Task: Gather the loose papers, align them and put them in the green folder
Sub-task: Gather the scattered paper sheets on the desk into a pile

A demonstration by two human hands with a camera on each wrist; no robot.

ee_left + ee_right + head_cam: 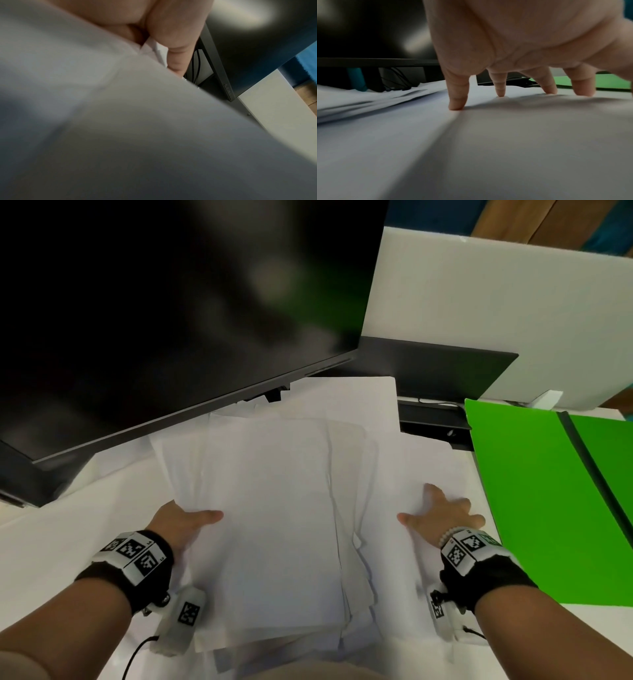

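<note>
Papers before monitor, folder at right

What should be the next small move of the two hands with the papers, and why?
Probably slide the right hand leftward, dragging its sheet onto the pile. The left hand already grips the papers, which lie fanned and uneven; the right fingertips press flat on an outlying sheet beside the green folder.

Left wrist band: black fabric with white blocks, each printed with a black-and-white square marker.
Left wrist camera: white housing, one square marker, thin black cable at lower left of the frame.
Right wrist band: black, white marker blocks, one green patch.
Bracelet: pale round beads.
Forearms: bare, no sleeves.
</note>
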